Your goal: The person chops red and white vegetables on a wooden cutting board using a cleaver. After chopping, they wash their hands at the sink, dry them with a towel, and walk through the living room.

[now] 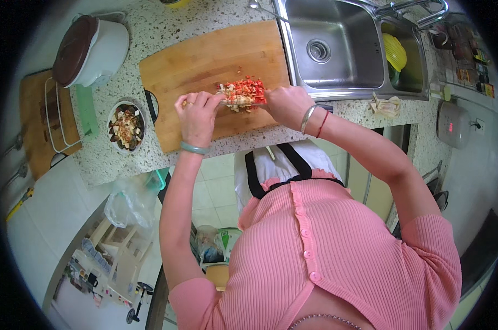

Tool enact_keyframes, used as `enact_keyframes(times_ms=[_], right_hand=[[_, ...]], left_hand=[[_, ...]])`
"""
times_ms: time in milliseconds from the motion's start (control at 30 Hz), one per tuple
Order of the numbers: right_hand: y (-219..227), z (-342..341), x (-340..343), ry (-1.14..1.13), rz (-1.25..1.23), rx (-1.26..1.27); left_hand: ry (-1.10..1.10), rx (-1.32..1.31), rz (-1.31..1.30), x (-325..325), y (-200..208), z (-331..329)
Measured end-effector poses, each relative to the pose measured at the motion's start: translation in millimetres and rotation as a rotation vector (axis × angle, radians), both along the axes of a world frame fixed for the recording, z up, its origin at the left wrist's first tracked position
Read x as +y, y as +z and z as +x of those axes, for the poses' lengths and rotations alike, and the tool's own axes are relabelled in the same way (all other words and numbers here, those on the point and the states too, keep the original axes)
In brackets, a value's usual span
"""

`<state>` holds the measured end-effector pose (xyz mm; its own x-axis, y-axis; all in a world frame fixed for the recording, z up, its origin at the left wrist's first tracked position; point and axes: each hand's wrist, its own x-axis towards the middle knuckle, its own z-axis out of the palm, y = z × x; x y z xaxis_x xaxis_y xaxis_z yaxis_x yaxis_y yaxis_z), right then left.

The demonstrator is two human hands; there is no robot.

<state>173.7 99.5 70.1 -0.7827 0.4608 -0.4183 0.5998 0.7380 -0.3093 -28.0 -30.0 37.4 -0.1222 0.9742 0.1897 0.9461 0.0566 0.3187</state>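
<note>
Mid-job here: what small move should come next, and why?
Probably a short chop through the pile on the board: the right hand grips the knife, the left hand is at its other end, and red and pale bits lie on both sides of it.

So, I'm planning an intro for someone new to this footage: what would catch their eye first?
Probably the bright heap of chopped red and pale bits on the wooden cutting board, upper centre, with the knife in the right grip. Next, perhaps, the pink ribbed top filling much of the lower half, then the shiny metal sink at upper right.
</note>
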Motion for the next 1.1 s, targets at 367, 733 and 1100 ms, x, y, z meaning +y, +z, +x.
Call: enact_keyframes(times_ms=[367,733,1100], right_hand=[[-31,16,-17,-0.058,-0.001,0.001],[-30,11,10,0.010,0.025,-0.005],[3,-4,20,0.042,0.004,-0.059]], left_hand=[[-0.003,0.014,0.003,-14,-24,19],[0.017,-0.003,0.014,2,-26,16],[0.053,-0.040,-0.003,9,-7,9]])
